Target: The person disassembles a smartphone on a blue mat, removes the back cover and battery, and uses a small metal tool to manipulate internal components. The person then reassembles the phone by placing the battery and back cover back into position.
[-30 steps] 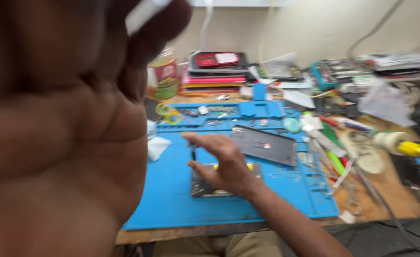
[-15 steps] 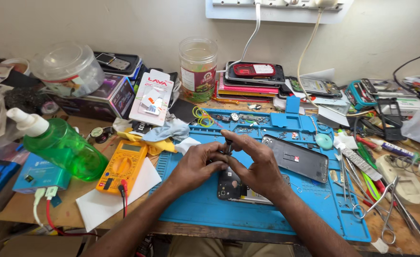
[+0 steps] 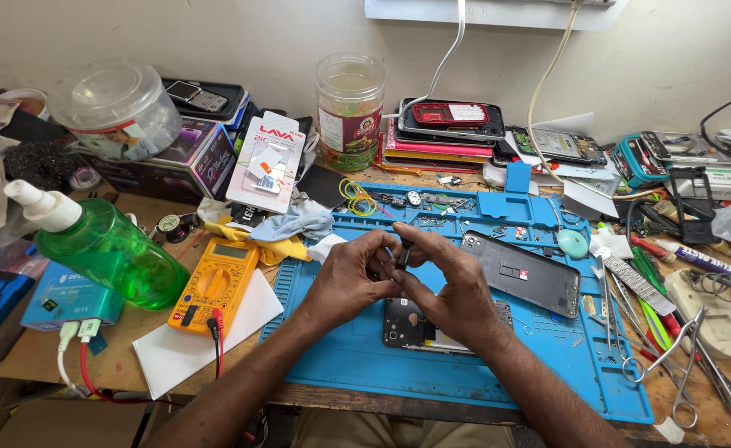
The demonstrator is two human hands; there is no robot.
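Together, left hand [image 3: 347, 278], right hand [image 3: 452, 286] pinching small dark part [image 3: 403, 253], above opened phone [image 3: 419, 323]

Left hand [image 3: 350, 278] and right hand [image 3: 456, 290] meet fingertip to fingertip, pinching a small dark part [image 3: 404, 253] above an opened phone [image 3: 419, 325] on the blue mat [image 3: 340, 365], with a phone back cover [image 3: 524, 272] right of them and a yellow multimeter [image 3: 214, 286] left.

cluttered wooden bench [image 3: 145, 217] under blue repair mat [image 3: 481, 377]
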